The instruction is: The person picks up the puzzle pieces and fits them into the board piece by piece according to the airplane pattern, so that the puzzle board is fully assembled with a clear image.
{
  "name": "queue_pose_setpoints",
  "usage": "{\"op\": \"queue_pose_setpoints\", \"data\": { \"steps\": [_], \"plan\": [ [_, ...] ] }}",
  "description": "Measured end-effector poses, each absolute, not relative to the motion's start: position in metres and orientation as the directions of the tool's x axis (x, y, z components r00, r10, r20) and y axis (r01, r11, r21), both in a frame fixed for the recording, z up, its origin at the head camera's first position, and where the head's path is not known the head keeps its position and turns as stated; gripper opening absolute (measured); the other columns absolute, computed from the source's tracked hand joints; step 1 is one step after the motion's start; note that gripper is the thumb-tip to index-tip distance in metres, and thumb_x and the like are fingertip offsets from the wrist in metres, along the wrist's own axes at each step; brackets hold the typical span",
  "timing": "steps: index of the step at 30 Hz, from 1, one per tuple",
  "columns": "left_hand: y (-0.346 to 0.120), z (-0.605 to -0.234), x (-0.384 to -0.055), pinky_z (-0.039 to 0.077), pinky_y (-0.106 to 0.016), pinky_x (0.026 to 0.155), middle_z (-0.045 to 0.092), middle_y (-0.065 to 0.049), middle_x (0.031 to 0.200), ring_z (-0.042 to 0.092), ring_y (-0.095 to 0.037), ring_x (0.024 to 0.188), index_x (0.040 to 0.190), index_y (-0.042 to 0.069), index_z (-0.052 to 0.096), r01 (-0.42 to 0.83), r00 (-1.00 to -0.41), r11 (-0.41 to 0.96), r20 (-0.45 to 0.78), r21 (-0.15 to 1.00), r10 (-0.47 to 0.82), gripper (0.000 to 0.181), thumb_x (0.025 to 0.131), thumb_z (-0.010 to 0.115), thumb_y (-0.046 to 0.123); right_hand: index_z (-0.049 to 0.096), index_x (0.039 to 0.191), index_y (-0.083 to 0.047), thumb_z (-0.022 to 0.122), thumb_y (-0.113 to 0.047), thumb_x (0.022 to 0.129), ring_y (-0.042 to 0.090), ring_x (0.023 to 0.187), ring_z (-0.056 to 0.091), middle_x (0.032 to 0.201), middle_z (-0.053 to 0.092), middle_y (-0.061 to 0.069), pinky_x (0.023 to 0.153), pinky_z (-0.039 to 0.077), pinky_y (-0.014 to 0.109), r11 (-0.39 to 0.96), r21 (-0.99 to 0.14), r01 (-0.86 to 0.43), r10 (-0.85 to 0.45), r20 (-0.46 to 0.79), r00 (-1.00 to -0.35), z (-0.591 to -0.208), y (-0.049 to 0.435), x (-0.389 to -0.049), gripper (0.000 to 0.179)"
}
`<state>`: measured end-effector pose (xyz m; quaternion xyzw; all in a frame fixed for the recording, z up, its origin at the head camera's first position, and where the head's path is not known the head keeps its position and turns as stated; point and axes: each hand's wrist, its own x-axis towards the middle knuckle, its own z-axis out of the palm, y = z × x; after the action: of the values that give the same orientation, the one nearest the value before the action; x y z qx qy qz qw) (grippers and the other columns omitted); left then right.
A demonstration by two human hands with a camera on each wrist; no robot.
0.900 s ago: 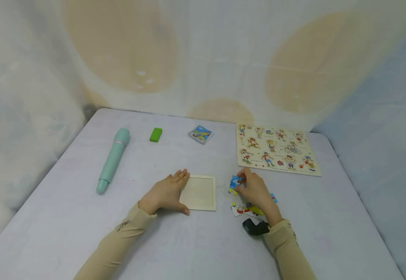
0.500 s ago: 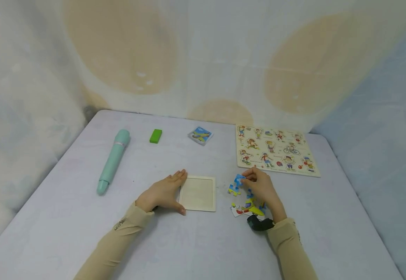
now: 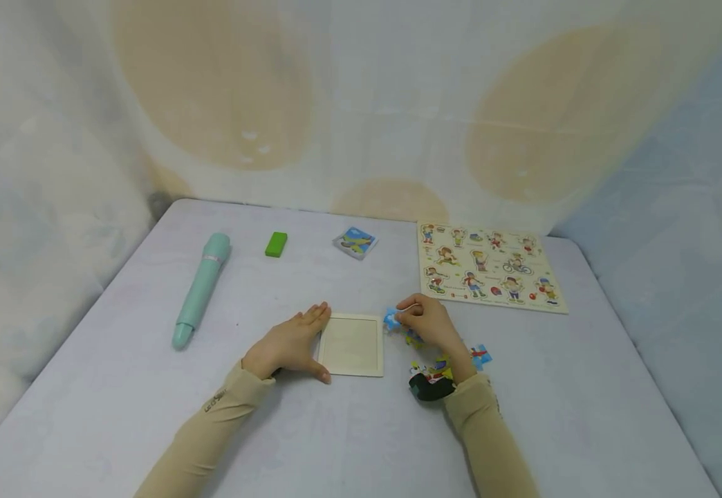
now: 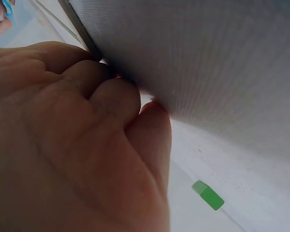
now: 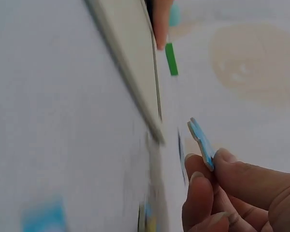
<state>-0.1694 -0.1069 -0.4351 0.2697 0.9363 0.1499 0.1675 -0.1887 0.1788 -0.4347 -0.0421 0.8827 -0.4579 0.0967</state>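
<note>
My right hand [image 3: 431, 324] pinches a blue jigsaw piece [image 3: 391, 319] between thumb and fingers, just off the top right corner of a pale square puzzle tray [image 3: 351, 374]. The right wrist view shows this piece [image 5: 203, 144] edge-on, raised at the fingertips. Along the tray's left side lies my left hand [image 3: 289, 348], fingers extended and thumb spread to the lower left corner. Below the right hand lie loose jigsaw pieces [image 3: 480, 356], blue, yellow and red, partly hidden by the wrist. Another blue and yellow piece [image 3: 413, 339] shows under the fingers.
A wooden board with printed children figures [image 3: 492, 266] lies at the back right. Behind the tray is a square airplane picture [image 3: 355, 242]. Farther left are a green block [image 3: 276, 244] and a mint-green tube [image 3: 201, 294]. A black wrist device [image 3: 431, 389] sits by the right sleeve.
My right hand has picked the blue jigsaw piece up from the loose ones and carried it left to beside the tray. The left hand has hardly moved.
</note>
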Motion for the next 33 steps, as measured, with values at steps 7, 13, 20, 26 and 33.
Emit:
{"op": "queue_pose_setpoints", "data": {
  "steps": [7, 13, 20, 26, 33],
  "plan": [
    [-0.106, -0.433, -0.169, 0.021, -0.047, 0.122, 0.015, -0.016, 0.162, 0.016, -0.030, 0.151, 0.153, -0.001, 0.019, 0.444, -0.796, 0.813, -0.250, 0.377, 0.551, 0.125, 0.063, 0.085, 0.054, 0.063, 0.107, -0.002, 0.067, -0.013, 0.090, 0.010, 0.057, 0.060, 0.080, 0.072, 0.010, 0.050, 0.045, 0.020, 0.535, -0.844, 0.035, -0.226, -0.183, -0.957, -0.431, 0.135, -0.192, 0.020],
    [-0.105, -0.434, -0.170, 0.021, -0.047, 0.122, 0.015, -0.014, 0.162, 0.015, -0.029, 0.151, 0.153, 0.001, 0.020, 0.439, -0.802, 0.818, -0.250, 0.370, 0.543, 0.125, 0.062, 0.084, 0.057, 0.063, 0.107, -0.003, 0.069, -0.013, 0.089, 0.010, 0.056, 0.061, 0.075, 0.072, 0.007, 0.050, 0.045, 0.020, 0.550, -0.834, 0.030, -0.248, -0.198, -0.948, -0.431, 0.113, -0.193, 0.021],
    [-0.107, -0.433, -0.170, 0.022, -0.048, 0.122, 0.016, -0.014, 0.162, 0.015, -0.030, 0.151, 0.153, 0.000, 0.021, 0.442, -0.802, 0.816, -0.244, 0.372, 0.546, 0.124, 0.062, 0.085, 0.056, 0.062, 0.107, -0.003, 0.069, -0.013, 0.089, 0.010, 0.056, 0.062, 0.077, 0.072, 0.008, 0.050, 0.047, 0.020, 0.545, -0.838, 0.035, -0.253, -0.205, -0.946, -0.434, 0.101, -0.191, 0.023],
    [-0.107, -0.433, -0.169, 0.022, -0.048, 0.122, 0.015, -0.015, 0.162, 0.015, -0.030, 0.151, 0.153, 0.000, 0.021, 0.447, -0.798, 0.814, -0.247, 0.371, 0.550, 0.124, 0.063, 0.084, 0.056, 0.059, 0.108, -0.002, 0.068, -0.013, 0.089, 0.010, 0.057, 0.060, 0.080, 0.071, 0.010, 0.049, 0.047, 0.018, 0.562, -0.827, 0.027, -0.257, -0.205, -0.944, -0.437, 0.090, -0.191, 0.024],
    [-0.107, -0.434, -0.169, 0.023, -0.049, 0.121, 0.018, -0.015, 0.162, 0.017, -0.031, 0.150, 0.153, -0.001, 0.022, 0.459, -0.801, 0.811, -0.226, 0.364, 0.554, 0.123, 0.062, 0.084, 0.056, 0.058, 0.105, -0.002, 0.069, -0.012, 0.085, 0.014, 0.065, 0.059, 0.082, 0.068, 0.011, 0.055, 0.045, 0.020, 0.617, -0.787, -0.009, -0.199, -0.145, -0.969, -0.438, 0.075, -0.189, 0.025]
  ]
}}
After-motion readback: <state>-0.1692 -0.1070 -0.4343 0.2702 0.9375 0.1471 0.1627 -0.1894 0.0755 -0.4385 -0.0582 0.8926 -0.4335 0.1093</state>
